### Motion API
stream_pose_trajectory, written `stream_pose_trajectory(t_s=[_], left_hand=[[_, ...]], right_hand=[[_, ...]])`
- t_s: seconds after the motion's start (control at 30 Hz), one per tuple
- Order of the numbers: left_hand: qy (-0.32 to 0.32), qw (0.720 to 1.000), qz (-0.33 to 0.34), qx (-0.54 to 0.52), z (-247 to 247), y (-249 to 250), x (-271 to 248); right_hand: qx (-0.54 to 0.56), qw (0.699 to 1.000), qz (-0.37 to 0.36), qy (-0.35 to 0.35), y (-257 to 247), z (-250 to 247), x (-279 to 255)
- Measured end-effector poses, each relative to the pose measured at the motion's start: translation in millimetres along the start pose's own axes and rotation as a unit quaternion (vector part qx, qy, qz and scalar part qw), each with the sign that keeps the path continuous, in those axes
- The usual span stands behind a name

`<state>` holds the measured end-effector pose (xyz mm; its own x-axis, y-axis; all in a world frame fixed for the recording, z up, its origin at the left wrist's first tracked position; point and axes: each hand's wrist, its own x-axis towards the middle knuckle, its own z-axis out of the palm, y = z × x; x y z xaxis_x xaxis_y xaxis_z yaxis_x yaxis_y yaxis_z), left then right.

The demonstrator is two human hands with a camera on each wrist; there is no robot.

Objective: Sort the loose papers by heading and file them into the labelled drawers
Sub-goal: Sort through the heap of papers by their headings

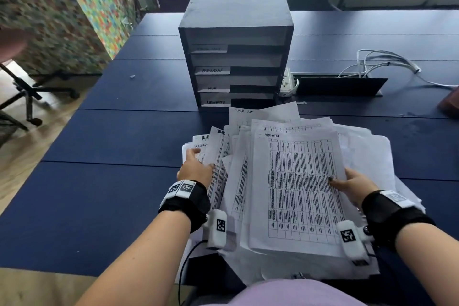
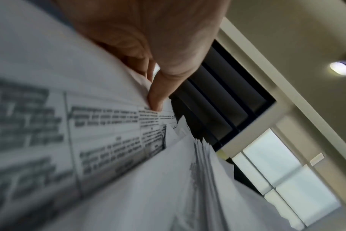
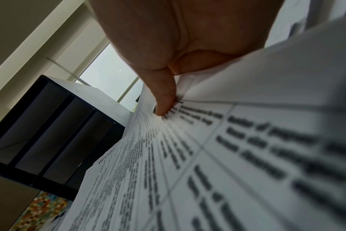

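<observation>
The drawer unit (image 1: 236, 7) stands on the table (image 1: 99, 181), with the pile of papers (image 1: 236, 146) lying just before it, toward the near edge. The top sheet (image 1: 298, 181) lies on the pile's right part. The left hand (image 1: 196, 169) grips sheets at the pile's left side. The right hand (image 1: 357, 185) pinches the top sheet's right edge. A socket strip (image 1: 288, 82) and cables (image 1: 377, 62) lie right of the unit.

- Dark blue tabletop (image 1: 111, 194) bare left of the loose white paper heap (image 1: 298, 181).
- Dark grey labelled drawer cabinet (image 1: 236, 2) just behind heap.
- White cables (image 1: 387, 62), white power strip (image 1: 288, 82) right of cabinet.
</observation>
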<state>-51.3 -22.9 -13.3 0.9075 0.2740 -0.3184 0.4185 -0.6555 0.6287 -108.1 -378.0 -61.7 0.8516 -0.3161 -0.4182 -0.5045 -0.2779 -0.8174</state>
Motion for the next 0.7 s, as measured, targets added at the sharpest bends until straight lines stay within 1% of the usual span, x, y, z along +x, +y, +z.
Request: stream_pose_trajectory(t_s=[0.07, 0.1, 0.13, 0.17, 0.2, 0.27, 0.37, 0.4, 0.47, 0.53, 0.57, 0.7], left_hand=[[-0.043, 0.999, 0.014, -0.003, 5, 1, -9], [-0.050, 0.998, 0.034, -0.016, 9, 1, -13], [-0.055, 0.996, 0.052, -0.046, 13, 2, -19], [-0.058, 0.993, 0.054, -0.090, 17, 3, -25], [-0.057, 0.990, 0.042, -0.126, 19, 5, -30], [-0.047, 0.988, 0.014, -0.147, 22, 3, -32], [-0.056, 0.995, -0.033, -0.077, 21, -4, -26], [-0.043, 0.997, -0.045, -0.048, 20, -7, -24], [0.015, 0.997, -0.079, -0.009, 18, -12, -22], [0.059, 0.990, -0.122, -0.029, 14, -13, -24], [0.063, 0.988, -0.136, -0.045, 13, -13, -24], [0.031, 0.969, -0.182, -0.166, 7, -12, -20]], right_hand=[[0.000, 1.000, 0.006, -0.005, 2, 0, 2], [-0.006, 1.000, 0.010, -0.008, 1, 0, 1], [-0.008, 1.000, 0.011, -0.010, 1, 0, 2], [-0.008, 1.000, 0.013, -0.012, 0, 0, 0], [-0.007, 1.000, 0.009, -0.013, 0, 0, 1], [-0.011, 1.000, -0.001, -0.011, -1, 1, -1], [-0.008, 1.000, -0.008, -0.011, 0, 2, 0], [-0.011, 1.000, -0.011, -0.008, 1, 2, 1], [-0.016, 1.000, -0.013, -0.004, 3, 1, 3], [-0.015, 1.000, -0.012, -0.003, 6, 1, 5], [-0.019, 1.000, -0.009, -0.003, 7, 2, 5], [-0.030, 1.000, 0.000, 0.009, 15, 0, 9]])
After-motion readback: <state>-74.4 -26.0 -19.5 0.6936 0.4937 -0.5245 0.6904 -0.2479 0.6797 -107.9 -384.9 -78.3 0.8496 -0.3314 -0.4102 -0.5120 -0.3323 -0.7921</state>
